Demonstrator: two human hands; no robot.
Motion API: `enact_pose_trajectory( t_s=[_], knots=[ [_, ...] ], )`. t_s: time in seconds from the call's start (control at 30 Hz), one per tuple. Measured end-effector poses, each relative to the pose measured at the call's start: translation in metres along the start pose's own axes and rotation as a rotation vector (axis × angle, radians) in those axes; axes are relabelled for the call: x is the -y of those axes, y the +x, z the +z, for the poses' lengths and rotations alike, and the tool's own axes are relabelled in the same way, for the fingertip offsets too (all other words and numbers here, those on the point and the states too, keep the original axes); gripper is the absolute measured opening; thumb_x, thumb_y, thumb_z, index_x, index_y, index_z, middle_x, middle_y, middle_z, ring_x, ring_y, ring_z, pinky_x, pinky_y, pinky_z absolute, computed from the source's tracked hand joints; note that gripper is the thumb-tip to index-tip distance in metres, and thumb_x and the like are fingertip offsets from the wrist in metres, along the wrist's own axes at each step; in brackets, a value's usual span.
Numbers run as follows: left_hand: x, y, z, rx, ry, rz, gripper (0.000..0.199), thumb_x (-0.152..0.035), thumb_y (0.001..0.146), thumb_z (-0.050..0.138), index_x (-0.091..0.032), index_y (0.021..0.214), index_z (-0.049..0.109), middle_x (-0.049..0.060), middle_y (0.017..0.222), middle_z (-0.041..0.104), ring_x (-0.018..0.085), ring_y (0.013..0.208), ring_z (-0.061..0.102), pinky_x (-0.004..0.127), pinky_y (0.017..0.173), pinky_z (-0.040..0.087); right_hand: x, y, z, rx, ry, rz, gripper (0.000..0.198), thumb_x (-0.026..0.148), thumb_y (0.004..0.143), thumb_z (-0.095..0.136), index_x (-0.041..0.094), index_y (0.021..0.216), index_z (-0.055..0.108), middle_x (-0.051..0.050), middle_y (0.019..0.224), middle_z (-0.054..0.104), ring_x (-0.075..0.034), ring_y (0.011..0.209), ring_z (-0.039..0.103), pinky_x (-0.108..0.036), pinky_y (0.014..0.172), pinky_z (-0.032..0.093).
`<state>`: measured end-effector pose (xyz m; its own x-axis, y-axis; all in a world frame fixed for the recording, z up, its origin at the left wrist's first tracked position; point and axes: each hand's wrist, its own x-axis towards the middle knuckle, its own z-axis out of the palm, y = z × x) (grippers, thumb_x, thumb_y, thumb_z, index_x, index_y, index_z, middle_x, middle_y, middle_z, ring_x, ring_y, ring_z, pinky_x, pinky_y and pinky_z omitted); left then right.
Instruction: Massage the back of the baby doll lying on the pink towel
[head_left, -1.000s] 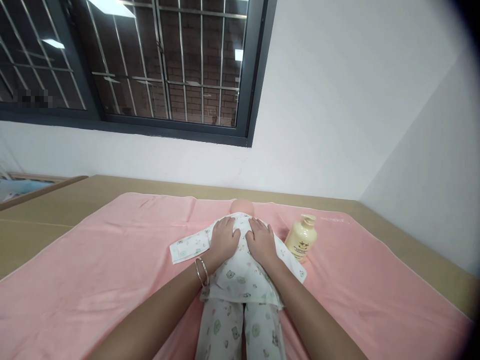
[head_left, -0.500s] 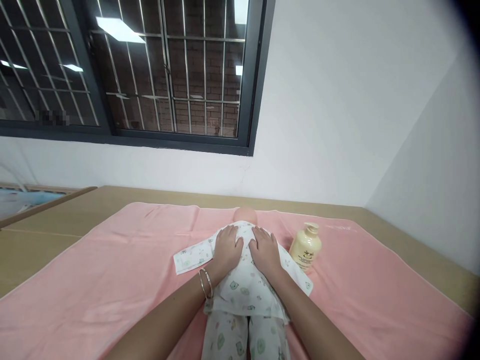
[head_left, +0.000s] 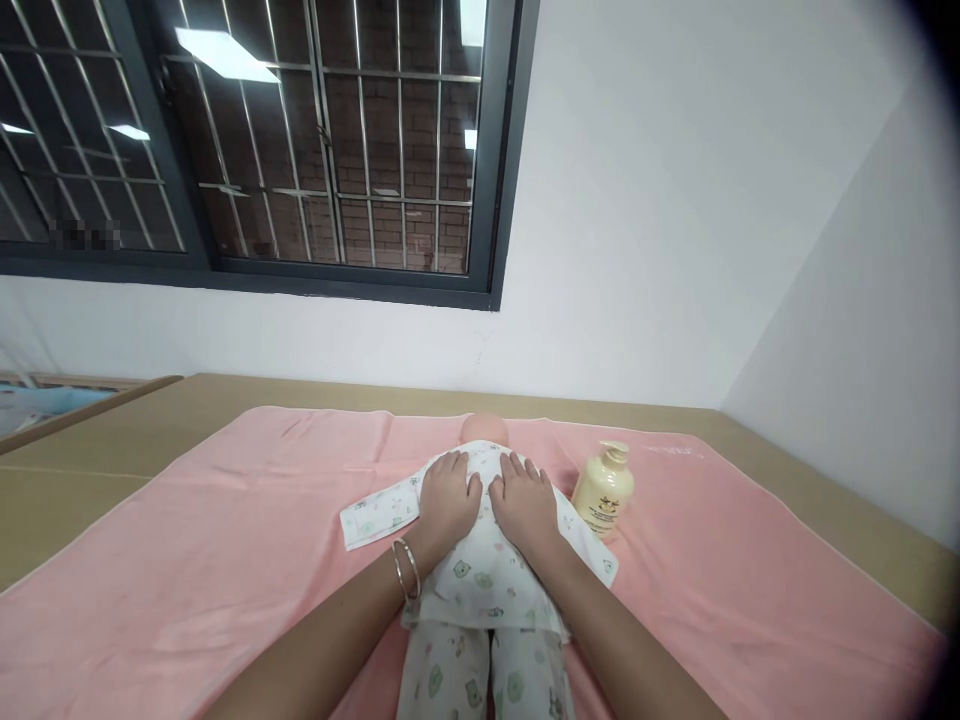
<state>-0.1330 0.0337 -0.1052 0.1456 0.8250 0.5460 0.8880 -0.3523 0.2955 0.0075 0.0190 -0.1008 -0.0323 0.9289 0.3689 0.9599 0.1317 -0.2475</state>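
Note:
A baby doll (head_left: 484,428) lies on a pink sheet, its bald head toward the wall. It wears a white printed top (head_left: 480,575) with long sleeves spread to both sides and matching trousers (head_left: 442,675). My left hand (head_left: 448,497) rests flat on the upper left of the top, fingers stretched toward the head; two thin bangles circle that wrist. Flat on the upper right of the top lies my right hand (head_left: 525,503), its fingers slightly spread. Between the two thumbs a narrow strip of the printed cloth shows. The palms are hidden.
To the right of the doll a pale yellow pump bottle (head_left: 604,488) stands on the pink sheet (head_left: 225,520). The sheet covers a tan padded surface (head_left: 97,490) that meets white walls. Above is a dark-framed window (head_left: 345,280) with metal bars.
The whole view has shifted slightly, so things appear a little further left. My right hand has moved slightly inward, nearer the left; both hands stay flat on the top.

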Motion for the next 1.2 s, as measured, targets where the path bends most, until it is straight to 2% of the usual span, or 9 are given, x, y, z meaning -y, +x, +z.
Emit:
enact_pose_trajectory(
  t_s=[0.23, 0.4, 0.57, 0.67, 0.77, 0.87, 0.97, 1.1, 1.2],
  knots=[
    [0.007, 0.006, 0.002, 0.040, -0.048, 0.098, 0.039, -0.027, 0.092, 0.042, -0.014, 0.126, 0.055, 0.013, 0.128, 0.060, 0.027, 0.120, 0.053, 0.047, 0.105, 0.041, -0.012, 0.007, 0.002, 0.048, 0.115, -0.153, 0.050, 0.030, 0.099, 0.031, 0.017, 0.146, 0.039, -0.010, 0.149, 0.040, -0.028, 0.140, 0.031, -0.050, 0.114, 0.020],
    [0.006, 0.003, 0.002, -0.034, -0.050, 0.222, 0.034, -0.022, 0.092, 0.041, -0.014, 0.122, 0.056, 0.011, 0.123, 0.063, 0.025, 0.114, 0.056, 0.045, 0.102, 0.045, -0.007, 0.004, -0.001, -0.058, 0.147, -0.253, 0.045, 0.024, 0.097, 0.035, 0.016, 0.139, 0.050, -0.011, 0.142, 0.050, -0.024, 0.135, 0.040, -0.047, 0.116, 0.018],
    [0.002, -0.005, 0.002, -0.189, -0.064, 0.227, 0.027, -0.017, 0.093, 0.037, -0.017, 0.100, 0.064, 0.009, 0.104, 0.068, 0.023, 0.100, 0.061, 0.041, 0.094, 0.049, 0.012, -0.008, -0.005, -0.139, 0.233, -0.089, 0.039, 0.019, 0.090, 0.041, 0.019, 0.119, 0.067, -0.008, 0.130, 0.060, -0.021, 0.124, 0.052, -0.032, 0.105, 0.037],
    [0.001, -0.004, 0.000, -0.109, -0.051, 0.149, 0.027, -0.020, 0.092, 0.041, -0.016, 0.107, 0.062, 0.010, 0.108, 0.067, 0.025, 0.102, 0.060, 0.043, 0.094, 0.049, 0.013, -0.007, -0.005, -0.116, 0.257, -0.022, 0.041, 0.024, 0.092, 0.041, 0.017, 0.126, 0.063, -0.008, 0.134, 0.058, -0.023, 0.128, 0.048, -0.034, 0.108, 0.035],
    [0.002, 0.001, 0.000, -0.037, -0.034, 0.101, 0.035, -0.026, 0.092, 0.043, -0.013, 0.122, 0.056, 0.012, 0.124, 0.062, 0.027, 0.116, 0.055, 0.046, 0.103, 0.044, 0.005, 0.000, -0.002, -0.062, 0.238, -0.053, 0.047, 0.028, 0.094, 0.040, 0.014, 0.137, 0.053, -0.010, 0.142, 0.050, -0.027, 0.135, 0.039, -0.041, 0.115, 0.026],
    [0.002, 0.002, 0.001, -0.022, 0.000, 0.127, 0.036, -0.026, 0.093, 0.041, -0.013, 0.124, 0.055, 0.012, 0.127, 0.061, 0.028, 0.119, 0.054, 0.047, 0.106, 0.041, -0.002, 0.005, 0.000, -0.013, 0.206, -0.097, 0.052, 0.027, 0.095, 0.039, 0.013, 0.144, 0.044, -0.011, 0.148, 0.042, -0.029, 0.139, 0.033, -0.045, 0.116, 0.021],
    [-0.001, -0.003, 0.000, -0.072, 0.021, 0.152, 0.031, -0.024, 0.094, 0.040, -0.013, 0.115, 0.059, 0.012, 0.119, 0.065, 0.026, 0.112, 0.058, 0.043, 0.101, 0.045, -0.003, 0.001, 0.002, -0.068, 0.173, -0.107, 0.048, 0.028, 0.095, 0.038, 0.015, 0.139, 0.051, -0.010, 0.143, 0.049, -0.026, 0.134, 0.041, -0.040, 0.112, 0.029],
    [-0.007, -0.010, -0.003, -0.140, 0.061, 0.091, 0.024, -0.022, 0.093, 0.041, -0.016, 0.095, 0.064, 0.011, 0.105, 0.068, 0.025, 0.103, 0.061, 0.040, 0.093, 0.050, 0.001, -0.009, 0.003, -0.171, 0.159, -0.057, 0.039, 0.031, 0.094, 0.039, 0.022, 0.119, 0.067, -0.007, 0.128, 0.062, -0.021, 0.119, 0.056, -0.031, 0.099, 0.041],
    [-0.006, -0.008, -0.003, -0.115, 0.036, 0.082, 0.025, -0.023, 0.092, 0.043, -0.015, 0.104, 0.063, 0.012, 0.110, 0.067, 0.026, 0.106, 0.060, 0.041, 0.095, 0.050, 0.001, -0.007, 0.003, -0.170, 0.178, -0.041, 0.040, 0.032, 0.093, 0.041, 0.021, 0.124, 0.064, -0.007, 0.131, 0.060, -0.022, 0.124, 0.053, -0.032, 0.103, 0.039]
  ],
)
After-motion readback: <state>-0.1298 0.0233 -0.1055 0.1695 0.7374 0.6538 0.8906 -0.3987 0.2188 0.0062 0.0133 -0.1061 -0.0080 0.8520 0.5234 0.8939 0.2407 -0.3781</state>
